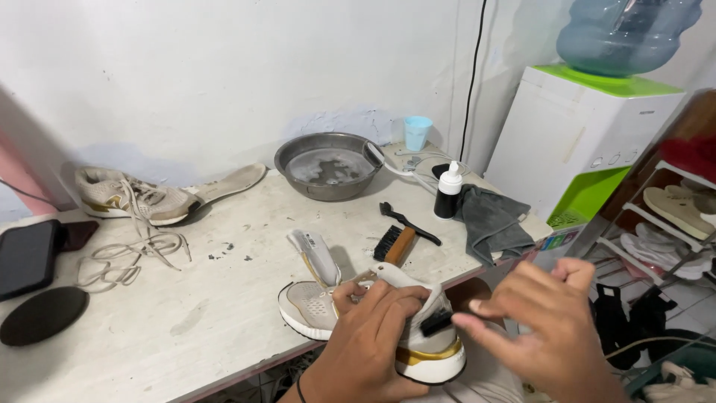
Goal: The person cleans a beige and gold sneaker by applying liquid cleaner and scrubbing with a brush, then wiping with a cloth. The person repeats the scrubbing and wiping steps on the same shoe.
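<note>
left hand: fingers curled tight over the sneaker, pinning it at the table's front edge so it can't slide.
right hand: fingers loosely spread; fingertips pinch a small black brush against the heel.
sneaker: long axis runs 10 to 4 o'clock, toe at 10, heel toward the person.
spares: wooden brush, bottle and basin sit at 12 to 1 o'clock.
</note>
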